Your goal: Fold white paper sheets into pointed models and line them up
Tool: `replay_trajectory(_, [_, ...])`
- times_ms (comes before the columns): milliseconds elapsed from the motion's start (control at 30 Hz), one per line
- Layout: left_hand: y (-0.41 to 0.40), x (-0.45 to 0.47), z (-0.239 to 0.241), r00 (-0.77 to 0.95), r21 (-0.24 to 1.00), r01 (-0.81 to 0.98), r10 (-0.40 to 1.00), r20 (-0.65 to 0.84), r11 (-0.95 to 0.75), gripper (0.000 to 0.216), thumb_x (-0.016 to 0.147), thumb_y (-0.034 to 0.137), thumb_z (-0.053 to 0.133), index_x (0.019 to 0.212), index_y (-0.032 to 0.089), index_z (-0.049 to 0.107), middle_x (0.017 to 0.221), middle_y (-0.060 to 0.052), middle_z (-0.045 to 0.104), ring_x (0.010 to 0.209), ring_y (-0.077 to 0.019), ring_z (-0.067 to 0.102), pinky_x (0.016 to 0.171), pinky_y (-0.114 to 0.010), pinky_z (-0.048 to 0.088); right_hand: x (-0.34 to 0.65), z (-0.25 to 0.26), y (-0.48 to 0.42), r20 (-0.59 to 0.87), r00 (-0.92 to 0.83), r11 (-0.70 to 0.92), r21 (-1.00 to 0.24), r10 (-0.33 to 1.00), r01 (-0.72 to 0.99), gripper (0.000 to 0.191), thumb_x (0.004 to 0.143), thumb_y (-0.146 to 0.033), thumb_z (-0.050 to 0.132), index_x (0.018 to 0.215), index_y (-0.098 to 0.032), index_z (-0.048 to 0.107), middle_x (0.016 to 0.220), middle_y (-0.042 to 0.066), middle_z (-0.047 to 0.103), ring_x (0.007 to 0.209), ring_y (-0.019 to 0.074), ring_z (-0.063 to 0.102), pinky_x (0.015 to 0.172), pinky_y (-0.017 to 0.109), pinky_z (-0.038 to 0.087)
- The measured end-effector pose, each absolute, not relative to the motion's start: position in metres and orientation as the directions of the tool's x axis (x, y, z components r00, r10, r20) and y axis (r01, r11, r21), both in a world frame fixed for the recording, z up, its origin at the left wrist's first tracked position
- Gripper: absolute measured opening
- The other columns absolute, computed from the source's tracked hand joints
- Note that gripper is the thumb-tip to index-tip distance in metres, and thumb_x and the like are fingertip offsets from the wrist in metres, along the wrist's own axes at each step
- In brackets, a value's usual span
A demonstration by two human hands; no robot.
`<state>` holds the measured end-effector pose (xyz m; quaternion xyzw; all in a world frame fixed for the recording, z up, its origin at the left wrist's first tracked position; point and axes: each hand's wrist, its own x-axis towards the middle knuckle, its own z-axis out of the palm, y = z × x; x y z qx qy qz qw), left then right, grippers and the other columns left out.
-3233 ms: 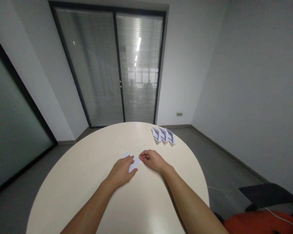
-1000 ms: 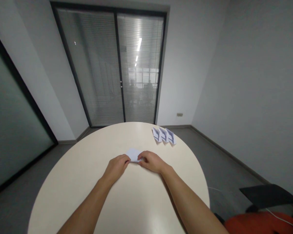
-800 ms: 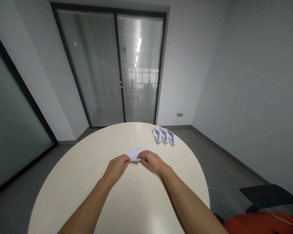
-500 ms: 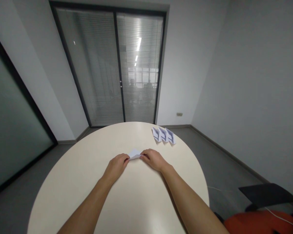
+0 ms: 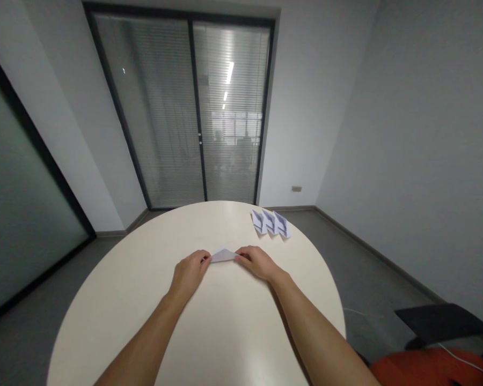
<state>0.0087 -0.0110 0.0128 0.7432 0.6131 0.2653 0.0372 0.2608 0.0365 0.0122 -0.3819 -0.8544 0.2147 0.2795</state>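
Note:
Between my hands is a white piece of folded paper, low and roughly triangular, with its peak pointing away from me. My left hand pinches its left end between thumb and fingers. At the right end, my right hand pinches the paper the same way. Both hands are just above or on the round table. Farther back to the right, three folded paper pieces lie side by side, overlapping one another, apart from my hands.
The round cream table fills the foreground. On the lower right stands a chair with a red seat and a black backrest. Beyond the table's far edge is a glass door with blinds.
The fold's near face now stands up more, giving a clearer triangle. My hands have moved slightly apart, the left one outward to the left. The three folded pieces stay put.

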Motion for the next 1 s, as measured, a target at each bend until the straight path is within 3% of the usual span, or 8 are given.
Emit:
replay_trajectory(367, [-0.006,0.005,0.007,-0.008,0.571,0.788,0.923,0.384,-0.23,0.022,0.095,0.037,0.052,0.103,0.026,0.07,0.101,-0.002,0.076,0.09,-0.0198,0.07,0.077,-0.029,0.05,0.26,0.013,0.038,0.371,-0.415,0.551,-0.652,0.831,0.52,0.03,0.099,-0.043,0.053,0.107,-0.021,0.072,0.102,0.007,0.076,0.09,0.0221,0.068,0.078,0.031,0.048])
replay_trajectory(700, [-0.011,0.01,0.011,-0.043,0.519,0.771,0.784,0.62,-0.369,0.025,0.098,0.04,0.051,0.1,0.023,0.069,0.1,-0.005,0.072,0.095,-0.0204,0.064,0.08,-0.03,0.053,0.256,0.02,0.036,0.512,-0.291,0.588,-0.684,0.808,0.431,0.027,0.098,-0.042,0.054,0.101,-0.022,0.072,0.102,0.006,0.075,0.089,0.0197,0.066,0.082,0.03,0.047])
replay_trajectory(1000, [-0.001,0.005,0.001,-0.054,0.585,0.747,0.847,0.529,-0.318,0.023,0.096,0.035,0.052,0.103,0.023,0.07,0.102,-0.005,0.074,0.092,-0.0194,0.066,0.079,-0.029,0.053,0.258,0.004,0.045,0.395,-0.338,0.507,-0.777,0.854,0.373,0.03,0.098,-0.042,0.053,0.107,-0.019,0.069,0.101,0.007,0.075,0.089,0.0201,0.066,0.082,0.031,0.049])
